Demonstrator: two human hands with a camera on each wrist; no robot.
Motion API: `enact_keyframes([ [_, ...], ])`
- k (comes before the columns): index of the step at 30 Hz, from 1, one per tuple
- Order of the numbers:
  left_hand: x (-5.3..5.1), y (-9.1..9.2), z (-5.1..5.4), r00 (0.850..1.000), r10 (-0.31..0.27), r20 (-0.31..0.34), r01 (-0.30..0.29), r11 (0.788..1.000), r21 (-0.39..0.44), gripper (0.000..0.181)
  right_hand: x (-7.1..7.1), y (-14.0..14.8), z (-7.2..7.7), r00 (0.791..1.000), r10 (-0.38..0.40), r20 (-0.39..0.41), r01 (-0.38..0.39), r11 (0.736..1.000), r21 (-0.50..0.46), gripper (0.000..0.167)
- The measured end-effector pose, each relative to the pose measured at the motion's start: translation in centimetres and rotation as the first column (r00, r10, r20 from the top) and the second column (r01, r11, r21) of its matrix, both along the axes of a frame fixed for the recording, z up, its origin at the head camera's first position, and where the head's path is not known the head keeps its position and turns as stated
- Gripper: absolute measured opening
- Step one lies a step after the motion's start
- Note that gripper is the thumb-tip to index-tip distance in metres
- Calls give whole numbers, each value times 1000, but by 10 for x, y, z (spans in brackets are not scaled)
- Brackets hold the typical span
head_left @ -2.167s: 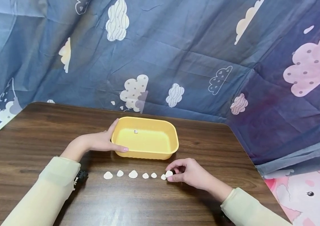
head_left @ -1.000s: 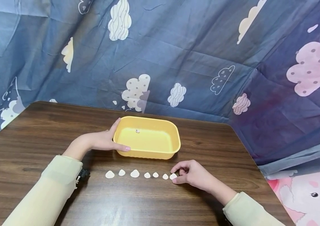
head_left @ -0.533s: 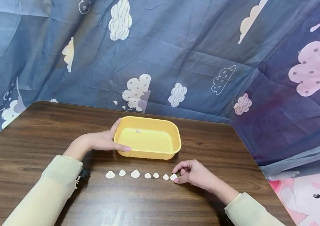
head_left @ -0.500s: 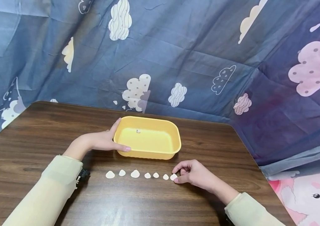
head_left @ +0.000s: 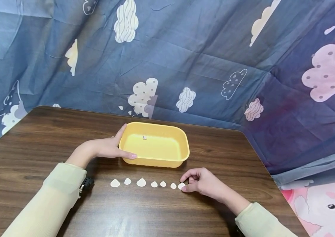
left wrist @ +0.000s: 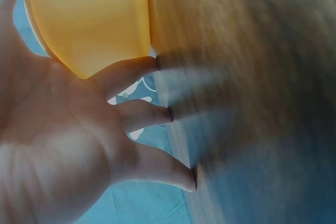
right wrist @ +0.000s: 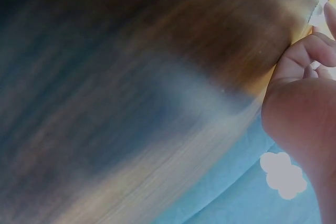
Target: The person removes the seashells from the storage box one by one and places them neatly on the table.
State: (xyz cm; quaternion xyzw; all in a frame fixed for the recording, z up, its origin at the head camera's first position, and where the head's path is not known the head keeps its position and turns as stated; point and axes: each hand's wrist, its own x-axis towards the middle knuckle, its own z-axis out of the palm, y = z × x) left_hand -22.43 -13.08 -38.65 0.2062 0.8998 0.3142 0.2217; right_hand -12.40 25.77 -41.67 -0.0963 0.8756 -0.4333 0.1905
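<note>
Several small white seashells (head_left: 141, 182) lie in a row on the brown wooden table. My right hand (head_left: 203, 182) pinches the rightmost shell (head_left: 181, 186) at table level, thumb in front and index finger behind. Behind the row stands a yellow rectangular basin (head_left: 152, 163). At its left end rests my left hand (head_left: 106, 147), the thumb along the front rim and the index finger toward the back corner. In the left wrist view, the left fingers (left wrist: 157, 163) are spread and fairly straight, tips on the table beside the basin. The right wrist view hides the pinched shell.
A tiny whitish piece (head_left: 144, 138) lies inside the basin, too small to identify. Blue cloud-print cloth (head_left: 161, 59) hangs behind the table (head_left: 143, 217). More patterned cloth, dark blue and pink, hangs at the right.
My right hand has lowered a shell and shifted it slightly right, from overlapping its neighbour to the right end of the row. The left hand stays at the basin.
</note>
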Motion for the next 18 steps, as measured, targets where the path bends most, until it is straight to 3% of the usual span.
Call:
enact_keyframes([
  [18, 0, 0, 1, 1000, 6, 8, -6, 1000, -3, 146, 0, 0, 3, 997, -13, 81, 19, 997, -77, 28],
])
